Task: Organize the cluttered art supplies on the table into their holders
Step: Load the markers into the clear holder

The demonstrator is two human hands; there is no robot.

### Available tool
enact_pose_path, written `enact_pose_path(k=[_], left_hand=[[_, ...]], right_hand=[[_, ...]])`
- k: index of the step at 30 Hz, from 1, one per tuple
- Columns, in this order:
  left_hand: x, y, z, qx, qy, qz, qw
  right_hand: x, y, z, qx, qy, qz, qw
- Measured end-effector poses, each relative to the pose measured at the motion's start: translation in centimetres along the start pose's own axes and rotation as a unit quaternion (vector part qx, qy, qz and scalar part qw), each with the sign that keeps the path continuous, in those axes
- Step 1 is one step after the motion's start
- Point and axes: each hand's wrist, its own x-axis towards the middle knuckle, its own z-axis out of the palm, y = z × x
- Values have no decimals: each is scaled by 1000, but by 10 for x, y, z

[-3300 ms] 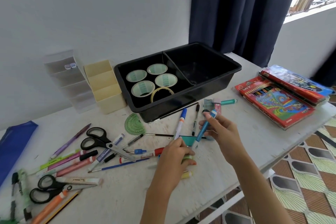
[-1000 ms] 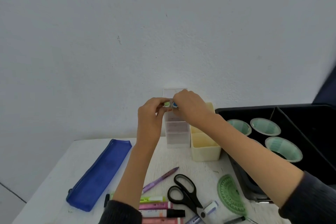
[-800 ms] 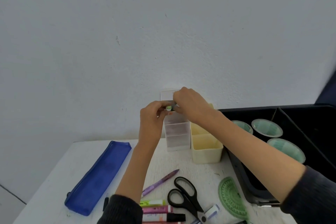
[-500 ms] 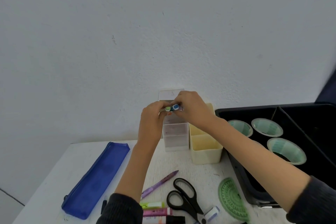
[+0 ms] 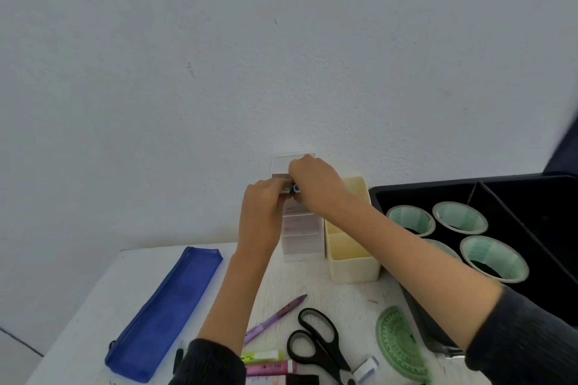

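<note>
Head view: above the clear holder (image 5: 301, 239), pens (image 5: 293, 188) are pinched by curled left hand (image 5: 262, 208) and right hand (image 5: 316, 189); writing on markers (image 5: 262, 355) too blurry

The left hand (image 5: 262, 209) and the right hand (image 5: 316, 187) have left the surface (image 5: 125, 291) by the black tray (image 5: 531, 194) and gone up to the clear holder (image 5: 301, 241) at the wall, where they now pinch the green pen (image 5: 286, 189) and the blue pen (image 5: 296, 188) close together over its top part.

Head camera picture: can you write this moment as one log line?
step: pens into clear holder | left hand: pinches green pen | right hand: pinches blue pen | on table: scissors, purple pen
</note>
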Motion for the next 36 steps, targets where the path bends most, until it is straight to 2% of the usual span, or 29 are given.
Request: enact_pose_path(k=[3,8,12,22,30,33,34,36], left_hand=[[2,4,-2,-21,-17,-43,999],[4,9,-3,-5,-30,-58,998],[4,8,0,11,-25,-64,998],[5,8,2,60,-54,-98,992],[6,8,3,54,-63,-93,992],[8,9,2,62,-69,-95,991],[9,9,2,63,-74,-99,990],[11,8,0,56,-84,-106,989]], right_hand=[[0,16,7,50,1,-20,999],[-11,33,-7,184,38,-59,980],[-12,23,-9,76,-14,-81,994],[0,-1,4,-74,0,-27,997],[-2,0,9,-68,27,2,997],[-5,-1,23,-25,50,16,998],[-8,2,28,-8,63,7,998],[-16,11,39,25,162,-35,986]])
